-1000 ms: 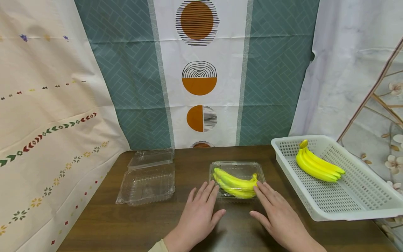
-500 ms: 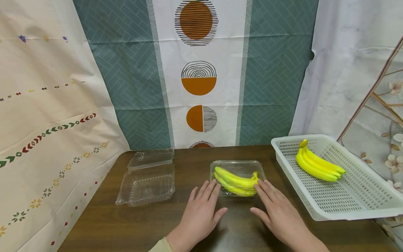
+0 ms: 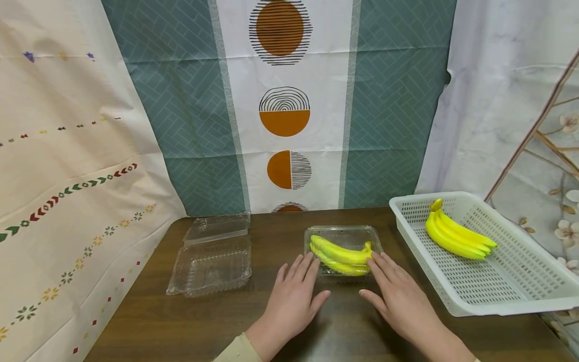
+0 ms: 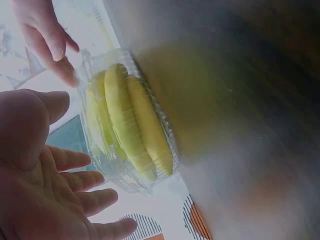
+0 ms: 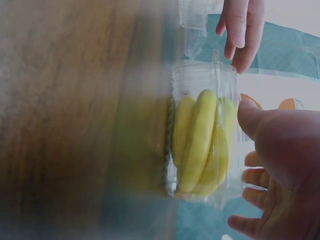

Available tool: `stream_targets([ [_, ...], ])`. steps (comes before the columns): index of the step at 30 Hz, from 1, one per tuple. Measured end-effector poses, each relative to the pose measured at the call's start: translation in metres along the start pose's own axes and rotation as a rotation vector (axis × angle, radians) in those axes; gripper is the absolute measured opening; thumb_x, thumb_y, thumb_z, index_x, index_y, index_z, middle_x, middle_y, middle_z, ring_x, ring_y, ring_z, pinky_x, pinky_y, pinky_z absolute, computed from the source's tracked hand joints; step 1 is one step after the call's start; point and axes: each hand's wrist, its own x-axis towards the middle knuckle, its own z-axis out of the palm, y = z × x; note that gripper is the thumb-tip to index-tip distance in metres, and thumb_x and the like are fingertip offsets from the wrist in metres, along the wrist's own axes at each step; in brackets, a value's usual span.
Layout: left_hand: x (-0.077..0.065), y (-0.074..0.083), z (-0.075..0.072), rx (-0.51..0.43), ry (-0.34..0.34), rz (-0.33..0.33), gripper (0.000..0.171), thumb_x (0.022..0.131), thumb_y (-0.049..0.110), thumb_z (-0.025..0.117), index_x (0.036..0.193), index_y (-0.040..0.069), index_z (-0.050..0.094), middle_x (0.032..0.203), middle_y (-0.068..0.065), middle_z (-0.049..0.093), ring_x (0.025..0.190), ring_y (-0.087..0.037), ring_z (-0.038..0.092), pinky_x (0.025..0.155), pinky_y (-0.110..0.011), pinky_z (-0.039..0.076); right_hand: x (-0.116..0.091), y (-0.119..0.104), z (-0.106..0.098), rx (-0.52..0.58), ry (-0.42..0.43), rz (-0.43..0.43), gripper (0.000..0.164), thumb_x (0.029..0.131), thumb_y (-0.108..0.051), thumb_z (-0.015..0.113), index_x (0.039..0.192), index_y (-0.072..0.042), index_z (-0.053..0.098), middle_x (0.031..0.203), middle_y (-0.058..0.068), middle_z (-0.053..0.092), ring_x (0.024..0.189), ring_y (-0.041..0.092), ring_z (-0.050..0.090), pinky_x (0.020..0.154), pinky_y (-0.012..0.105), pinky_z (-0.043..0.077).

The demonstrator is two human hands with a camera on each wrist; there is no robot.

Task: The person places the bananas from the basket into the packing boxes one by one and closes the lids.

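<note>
A closed clear plastic clamshell box [image 3: 344,232] stands on the table in the head view, with a bunch of yellow bananas [image 3: 341,255] inside. My left hand [image 3: 294,296] has its straight fingers at the box's near left corner. At the near right corner lie the straight fingers of my right hand [image 3: 402,294]. Both thumbs point inward, apart from the box. Through the box wall the bananas [image 4: 130,120] show in the left wrist view, and the box [image 5: 200,135] appears upright in the right wrist view.
An opened clear clamshell box [image 3: 214,264] lies at the left of the table [image 3: 203,327]. On the right, a white perforated plastic basket [image 3: 497,286] holds another banana bunch [image 3: 457,234]. Patterned cloths [image 3: 190,100] hang behind and at both sides.
The box with the bananas has slid a little farther away from me, and both hands have moved forward with it. The opened box and the basket stay in place.
</note>
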Motion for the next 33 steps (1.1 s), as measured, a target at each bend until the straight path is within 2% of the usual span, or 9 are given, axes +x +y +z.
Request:
stream_targets([
  [9,0.011,0.0,0.004,-0.018,-0.01,-0.024,0.074,0.112,0.056,0.061,0.169,0.011,0.046,0.176,-0.013,0.039,0.16,-0.034,0.041,0.123,-0.066,0.037,0.009,0.003,0.005,-0.029,0.076,-0.032,0.08,0.096,-0.039,0.088,0.152,0.01,0.059,0.16,0.028,0.055,0.147,0.049,0.053,0.114,0.065,0.048],
  [16,0.018,-0.001,0.005,-0.025,-0.01,-0.029,0.074,0.111,0.055,0.063,0.169,0.01,0.046,0.175,-0.013,0.04,0.16,-0.036,0.041,0.123,-0.067,0.036,0.015,0.005,0.005,-0.041,0.051,-0.006,0.081,0.097,-0.04,0.087,0.153,0.01,0.058,0.16,0.029,0.054,0.148,0.049,0.052,0.114,0.065,0.048],
  [24,0.028,0.0,0.005,-0.039,-0.024,-0.033,0.076,0.11,0.055,0.065,0.168,0.009,0.047,0.175,-0.013,0.041,0.159,-0.037,0.041,0.123,-0.068,0.036,0.022,0.013,0.01,-0.059,0.069,-0.018,0.081,0.094,-0.039,0.089,0.151,0.011,0.059,0.157,0.031,0.056,0.146,0.051,0.053,0.112,0.067,0.049],
  [33,0.042,0.0,0.009,-0.037,-0.02,-0.031,0.076,0.11,0.055,0.066,0.168,0.008,0.048,0.174,-0.014,0.042,0.159,-0.037,0.041,0.122,-0.069,0.037,0.032,0.02,0.012,-0.072,0.064,0.004,0.08,0.097,-0.039,0.087,0.15,0.013,0.058,0.157,0.032,0.056,0.146,0.052,0.053,0.113,0.067,0.048],
])
